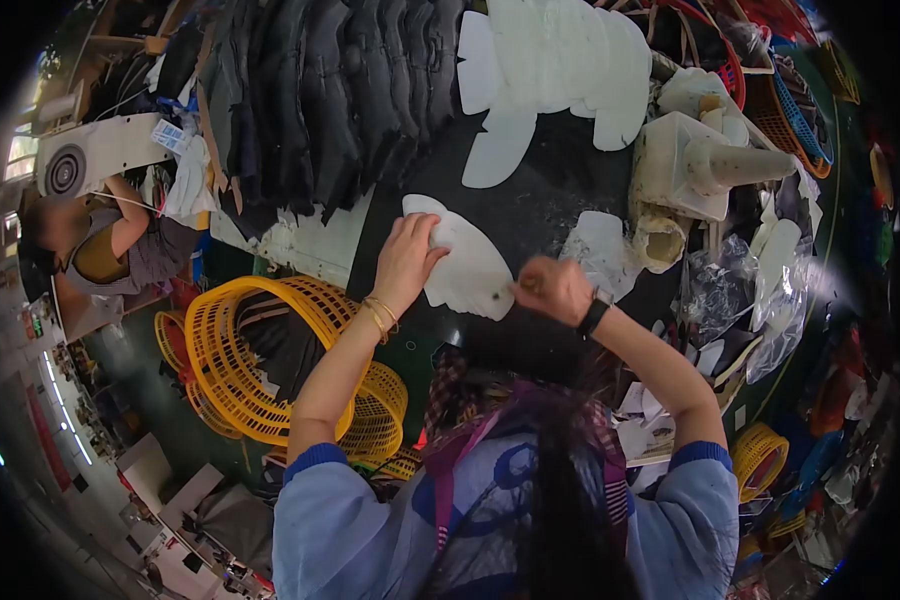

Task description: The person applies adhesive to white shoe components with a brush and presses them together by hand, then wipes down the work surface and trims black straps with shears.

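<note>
The white piece (465, 262) lies between the two hands, over the dark tabletop (542, 195), broad toward the left, narrowing to the right, with a scalloped lower edge and a small dark spot near the narrow end. It looks thin and light, probably bendy like card or soft sheet, with a smooth face that may slide under dry fingers; the scalloped edge seems the part most easily creased. The broad left part and the narrow right end look like the best places to take hold, away from those scallops.

The left hand (410, 258) rests on the left part, fingers and thumb a little apart on its face; whether it pinches the edge or only presses down, I cannot tell. The right hand (557, 290) is curled up close at the narrow end and blurred, so I cannot tell whether it grips the edge or something small.

Above lies a row of black pieces (335, 95), and beside it a spread of overlapping white sheets (565, 65), one of them reaching down toward the work. Crumpled clear plastic (610, 255) sits just beyond the right hand and could snag it; past that, a pale box (678, 165) and a cone (735, 166) crowd the right side. A yellow basket (202, 345) stands near the left forearm, and a co-worker (120, 240) is well apart at far left
</note>
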Demonstrator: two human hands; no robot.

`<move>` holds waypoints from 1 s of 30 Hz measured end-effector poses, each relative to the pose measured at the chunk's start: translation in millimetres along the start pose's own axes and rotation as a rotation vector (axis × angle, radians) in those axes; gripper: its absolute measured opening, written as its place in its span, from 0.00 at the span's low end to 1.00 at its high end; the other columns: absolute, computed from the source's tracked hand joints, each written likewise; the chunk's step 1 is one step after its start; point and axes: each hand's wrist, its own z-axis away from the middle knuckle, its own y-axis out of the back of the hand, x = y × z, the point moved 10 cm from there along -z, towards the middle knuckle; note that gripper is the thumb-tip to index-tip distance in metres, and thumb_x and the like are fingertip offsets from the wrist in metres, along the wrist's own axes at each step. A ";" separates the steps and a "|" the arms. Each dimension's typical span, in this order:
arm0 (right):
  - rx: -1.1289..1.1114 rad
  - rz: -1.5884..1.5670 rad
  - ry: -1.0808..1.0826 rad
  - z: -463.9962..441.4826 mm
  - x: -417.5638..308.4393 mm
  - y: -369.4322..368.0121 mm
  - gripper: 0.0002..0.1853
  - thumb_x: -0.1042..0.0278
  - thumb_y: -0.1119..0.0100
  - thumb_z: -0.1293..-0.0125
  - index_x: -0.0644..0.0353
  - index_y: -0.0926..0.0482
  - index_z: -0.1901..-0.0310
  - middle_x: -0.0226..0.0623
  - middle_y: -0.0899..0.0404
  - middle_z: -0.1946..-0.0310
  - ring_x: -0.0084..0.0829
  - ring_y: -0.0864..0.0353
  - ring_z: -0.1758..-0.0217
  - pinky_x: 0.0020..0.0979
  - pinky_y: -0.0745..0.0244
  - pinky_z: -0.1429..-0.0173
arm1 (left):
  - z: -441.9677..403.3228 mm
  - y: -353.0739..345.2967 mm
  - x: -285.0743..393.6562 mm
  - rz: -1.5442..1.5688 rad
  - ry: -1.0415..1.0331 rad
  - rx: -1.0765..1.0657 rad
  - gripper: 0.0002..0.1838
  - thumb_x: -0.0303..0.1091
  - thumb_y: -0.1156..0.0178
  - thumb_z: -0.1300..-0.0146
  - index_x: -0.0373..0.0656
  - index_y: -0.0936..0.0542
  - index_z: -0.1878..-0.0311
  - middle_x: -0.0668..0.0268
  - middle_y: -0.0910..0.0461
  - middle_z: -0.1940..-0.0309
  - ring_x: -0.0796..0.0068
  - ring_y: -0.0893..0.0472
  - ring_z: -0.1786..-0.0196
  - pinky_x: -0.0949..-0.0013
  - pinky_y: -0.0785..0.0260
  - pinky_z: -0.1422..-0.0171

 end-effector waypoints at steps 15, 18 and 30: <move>0.725 0.165 -0.340 59.4 26.2 189.7 0.13 0.63 0.35 0.45 0.64 0.24 0.75 0.42 0.26 0.85 0.35 0.24 0.83 0.31 0.31 0.77 | 4.4 -6.2 -21.8 0.046 0.111 0.052 0.16 0.26 0.32 0.56 0.38 0.28 0.66 0.59 0.26 0.69 0.59 0.25 0.62 0.63 0.32 0.59; 0.758 0.402 -0.390 92.3 40.8 218.3 0.15 0.61 0.36 0.44 0.65 0.25 0.73 0.45 0.25 0.82 0.43 0.23 0.78 0.36 0.30 0.73 | 5.5 8.2 -14.7 0.497 0.274 0.051 0.10 0.20 0.36 0.51 0.36 0.25 0.65 0.59 0.22 0.72 0.66 0.22 0.69 0.72 0.31 0.63; 0.477 -0.364 -0.379 42.9 54.1 91.1 0.11 0.66 0.38 0.40 0.67 0.22 0.65 0.36 0.21 0.75 0.26 0.18 0.74 0.23 0.25 0.70 | 62.5 -92.2 126.9 0.190 -0.674 -0.058 0.11 0.29 0.38 0.51 0.43 0.26 0.63 0.66 0.28 0.63 0.68 0.25 0.62 0.68 0.30 0.61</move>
